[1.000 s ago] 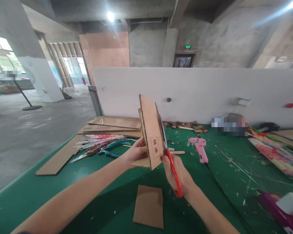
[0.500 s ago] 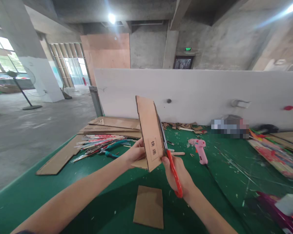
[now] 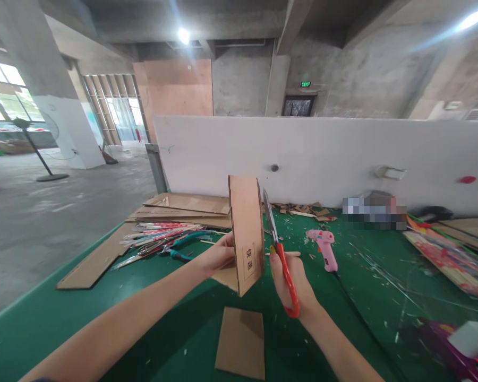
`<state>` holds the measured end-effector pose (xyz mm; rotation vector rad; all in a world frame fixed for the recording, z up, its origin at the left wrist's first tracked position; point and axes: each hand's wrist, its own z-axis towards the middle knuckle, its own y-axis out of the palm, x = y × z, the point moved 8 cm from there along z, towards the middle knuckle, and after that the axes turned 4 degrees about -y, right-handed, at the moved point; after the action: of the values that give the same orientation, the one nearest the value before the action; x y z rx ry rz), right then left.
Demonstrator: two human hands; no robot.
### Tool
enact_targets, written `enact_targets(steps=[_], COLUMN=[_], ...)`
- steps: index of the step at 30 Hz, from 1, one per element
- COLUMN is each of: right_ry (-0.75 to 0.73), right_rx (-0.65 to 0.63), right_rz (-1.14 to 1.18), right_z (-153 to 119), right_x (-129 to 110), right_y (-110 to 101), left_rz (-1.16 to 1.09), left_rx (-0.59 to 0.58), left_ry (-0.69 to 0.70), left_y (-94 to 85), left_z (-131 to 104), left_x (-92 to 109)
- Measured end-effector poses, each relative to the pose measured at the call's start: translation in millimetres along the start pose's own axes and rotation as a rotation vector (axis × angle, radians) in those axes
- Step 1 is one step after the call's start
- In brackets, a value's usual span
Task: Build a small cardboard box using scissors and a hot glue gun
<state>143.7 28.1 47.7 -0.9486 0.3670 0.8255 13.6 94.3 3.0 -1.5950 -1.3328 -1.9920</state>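
Dim room, streaky glare from ceiling lamps (image 3: 184, 36), bright windows (image 3: 8, 87), stretched edges.

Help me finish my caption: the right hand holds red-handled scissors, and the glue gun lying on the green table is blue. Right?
The glue gun lying on the green table is pink, not blue, as the head view shows. The right hand does hold red-handled scissors.

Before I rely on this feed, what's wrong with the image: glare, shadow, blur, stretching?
Head view: ceiling light flares into a streak; dark shadow on the green table below the left hand; purple object at lower right smeared; forearms stretched toward the edges; pixelated patch at right hides detail.
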Motion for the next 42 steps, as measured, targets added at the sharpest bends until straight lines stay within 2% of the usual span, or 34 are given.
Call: enact_targets(steps=[5, 6, 8, 12, 17, 20, 22, 25, 27, 29, 31, 34, 36, 37, 39, 40, 42], right_ry=[0.374, 0.418, 0.407, 0.298, 0.372, 0.36, 0.337, 0.231, 0.047, -0.183, -0.367, -0.521, -0.589, -0.607, -0.576, -0.506, -0.295], right_rx=[-0.028, -0.016, 0.005, -0.055, -0.139, -0.192, -0.202, -0.134, -0.072, -0.081, -0.207, -0.43, -0.469, -0.449, -0.361, -0.297, -0.161], right_rz=[0.332, 0.387, 0.383, 0.07, -0.31, -0.486, -0.577, -0.644, -0.661, -0.679, -0.692, -0.716, -0.735, -0.738, -0.696, -0.647, -0.512], right_z=[-6, -7, -4, 9, 21, 29, 33, 40, 43, 39, 29, 9, 2, 3, 10, 17, 29], right_x=[31, 35, 35, 36, 70, 87, 92, 82, 59, 30, 8, -9, -17, -20, -24, -20, 1], right_y=[17, 20, 19, 8, -2, 4, 10, 14, 17, 27, 47, 79, 91, 92, 82, 68, 27], left_rz=[-0.017, -0.02, -0.025, -0.003, 0.002, -0.045, -0.07, -0.066, -0.034, 0.001, 0.016, 0.014, 0.008, 0.005, 0.001, 0.001, 0.0], left_rx=[0.053, 0.072, 0.123, 0.301, 0.482, 0.549, 0.549, 0.536, 0.53, 0.514, 0.492, 0.464, 0.441, 0.437, 0.435, 0.437, 0.446], left_ry=[0.069, 0.078, 0.102, 0.152, 0.379, 0.432, 0.438, 0.438, 0.424, 0.418, 0.421, 0.421, 0.409, 0.403, 0.39, 0.387, 0.385], left_y=[-16.0, -19.1, -26.1, -47.8, -74.0, -84.1, -85.6, -83.1, -79.3, -74.2, -69.1, -63.3, -60.9, -60.6, -60.9, -61.3, -62.5], left_z=[2, 3, 5, 6, -2, -7, -7, -7, -7, -7, -8, -9, -9, -9, -8, -8, -7], left_x=[4, 5, 8, 18, 53, 66, 69, 68, 66, 65, 65, 64, 63, 62, 62, 62, 63])
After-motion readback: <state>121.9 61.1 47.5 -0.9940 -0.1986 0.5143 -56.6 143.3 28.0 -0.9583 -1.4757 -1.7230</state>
